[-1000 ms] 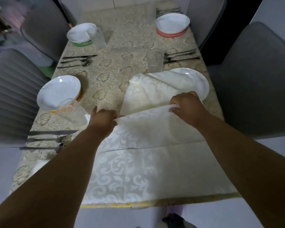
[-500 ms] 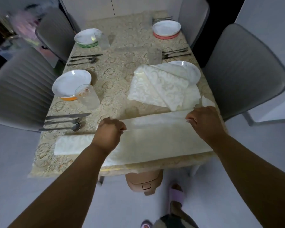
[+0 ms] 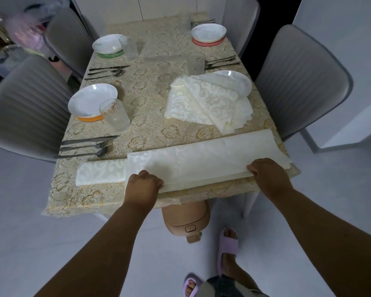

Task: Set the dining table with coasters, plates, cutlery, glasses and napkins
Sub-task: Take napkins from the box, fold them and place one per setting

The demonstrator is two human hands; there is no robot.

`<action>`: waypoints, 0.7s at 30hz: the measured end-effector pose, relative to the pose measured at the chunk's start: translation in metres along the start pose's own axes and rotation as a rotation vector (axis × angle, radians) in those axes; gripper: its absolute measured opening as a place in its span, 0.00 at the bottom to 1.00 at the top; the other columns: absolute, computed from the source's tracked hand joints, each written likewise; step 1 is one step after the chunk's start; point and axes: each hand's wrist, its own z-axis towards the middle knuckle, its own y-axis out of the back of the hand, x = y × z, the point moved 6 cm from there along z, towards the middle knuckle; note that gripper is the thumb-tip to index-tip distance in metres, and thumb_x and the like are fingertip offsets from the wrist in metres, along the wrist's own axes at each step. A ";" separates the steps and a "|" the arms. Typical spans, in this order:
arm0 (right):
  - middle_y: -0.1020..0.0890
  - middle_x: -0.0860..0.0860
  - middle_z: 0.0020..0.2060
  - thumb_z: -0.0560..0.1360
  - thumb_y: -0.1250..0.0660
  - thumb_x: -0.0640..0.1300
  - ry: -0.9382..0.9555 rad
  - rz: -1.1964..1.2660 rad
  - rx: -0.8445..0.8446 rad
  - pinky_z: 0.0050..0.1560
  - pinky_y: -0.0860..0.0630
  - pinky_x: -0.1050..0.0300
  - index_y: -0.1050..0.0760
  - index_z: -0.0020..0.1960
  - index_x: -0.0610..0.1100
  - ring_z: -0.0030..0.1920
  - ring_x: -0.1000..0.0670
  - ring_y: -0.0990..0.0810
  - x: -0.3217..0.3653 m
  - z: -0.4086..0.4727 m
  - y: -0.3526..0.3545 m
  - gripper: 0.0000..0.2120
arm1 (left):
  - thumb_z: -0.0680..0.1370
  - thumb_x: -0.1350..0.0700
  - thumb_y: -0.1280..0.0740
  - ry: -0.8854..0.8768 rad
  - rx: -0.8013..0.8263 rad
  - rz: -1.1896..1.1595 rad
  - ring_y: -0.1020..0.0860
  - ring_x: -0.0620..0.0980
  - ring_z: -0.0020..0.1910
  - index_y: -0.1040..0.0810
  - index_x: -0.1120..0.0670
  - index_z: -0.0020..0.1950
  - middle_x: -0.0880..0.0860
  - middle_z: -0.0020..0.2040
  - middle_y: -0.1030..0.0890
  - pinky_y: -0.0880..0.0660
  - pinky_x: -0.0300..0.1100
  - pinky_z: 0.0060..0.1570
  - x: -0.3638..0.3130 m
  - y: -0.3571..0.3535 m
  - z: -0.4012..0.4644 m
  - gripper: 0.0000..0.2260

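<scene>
A cream napkin [image 3: 201, 161] lies folded into a long band along the table's near edge. My left hand [image 3: 142, 185] grips its near left corner and my right hand [image 3: 266, 174] grips its near right corner. A smaller folded napkin [image 3: 101, 171] sits to its left. More cream napkins [image 3: 206, 101] are heaped over the near right plate [image 3: 238, 81]. The near left plate [image 3: 92, 99] rests on an orange coaster [image 3: 90, 118] with a glass [image 3: 114, 114] beside it and cutlery [image 3: 84, 146] below.
Far plates sit on a green coaster [image 3: 110, 54] and a red coaster [image 3: 208, 41], with glasses [image 3: 195, 64] and cutlery [image 3: 106, 70] nearby. Grey chairs [image 3: 300, 82] flank the table [image 3: 150, 86]. A tan appliance [image 3: 185, 219] stands under the table edge by my sandalled feet [image 3: 227, 245].
Both hands pulled the napkin's far edge back toward me, folding it into a narrow band at the table's near edge. The view drew back from the table.
</scene>
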 end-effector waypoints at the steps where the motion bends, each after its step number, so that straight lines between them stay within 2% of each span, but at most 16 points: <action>1: 0.18 0.42 0.42 0.76 0.36 0.36 0.006 -0.011 -0.001 0.50 0.23 0.50 0.18 0.47 0.36 0.49 0.42 0.21 0.001 0.000 -0.001 0.08 | 0.64 0.62 0.25 0.010 0.007 0.007 0.24 0.53 0.36 0.18 0.52 0.32 0.48 0.31 0.19 0.35 0.40 0.35 0.001 -0.003 -0.002 0.06; 4: 0.17 0.42 0.37 0.70 0.30 0.31 0.057 0.009 -0.084 0.44 0.20 0.50 0.17 0.43 0.35 0.42 0.40 0.19 0.004 -0.002 0.003 0.04 | 0.63 0.63 0.24 0.004 -0.011 0.021 0.23 0.53 0.35 0.18 0.52 0.32 0.48 0.31 0.19 0.34 0.41 0.35 0.000 -0.008 -0.008 0.07; 6: 0.16 0.44 0.36 0.66 0.26 0.30 0.127 -0.002 -0.126 0.40 0.19 0.50 0.16 0.43 0.36 0.38 0.41 0.18 0.009 -0.004 0.004 0.07 | 0.64 0.63 0.24 0.002 -0.044 0.020 0.23 0.54 0.36 0.18 0.52 0.33 0.48 0.32 0.19 0.35 0.41 0.36 -0.001 -0.007 -0.012 0.07; 12: 0.15 0.47 0.36 0.63 0.26 0.31 0.157 -0.021 -0.130 0.37 0.21 0.50 0.16 0.42 0.39 0.36 0.43 0.19 0.012 -0.011 0.000 0.09 | 0.65 0.61 0.24 -0.011 -0.057 0.020 0.22 0.54 0.36 0.16 0.51 0.36 0.48 0.35 0.18 0.30 0.42 0.38 0.002 -0.010 -0.018 0.05; 14: 0.15 0.49 0.37 0.64 0.30 0.33 0.148 -0.045 -0.142 0.37 0.22 0.53 0.15 0.42 0.41 0.37 0.44 0.19 0.012 -0.014 -0.001 0.09 | 0.68 0.57 0.27 -0.026 -0.063 0.016 0.21 0.54 0.37 0.16 0.51 0.36 0.48 0.35 0.18 0.28 0.43 0.39 -0.001 -0.010 -0.022 0.02; 17: 0.15 0.50 0.39 0.66 0.41 0.41 0.122 -0.079 -0.154 0.39 0.27 0.54 0.16 0.43 0.43 0.38 0.45 0.20 0.014 -0.017 0.002 0.15 | 0.74 0.46 0.40 0.021 -0.063 -0.033 0.22 0.54 0.39 0.16 0.51 0.39 0.50 0.38 0.18 0.27 0.44 0.40 -0.006 -0.005 -0.025 0.16; 21: 0.16 0.47 0.41 0.67 0.43 0.41 0.115 -0.030 -0.273 0.41 0.27 0.53 0.17 0.47 0.39 0.41 0.44 0.20 0.022 -0.012 0.012 0.18 | 0.76 0.46 0.42 0.069 -0.176 -0.109 0.22 0.58 0.44 0.17 0.57 0.50 0.56 0.46 0.20 0.26 0.48 0.42 -0.020 0.011 -0.006 0.19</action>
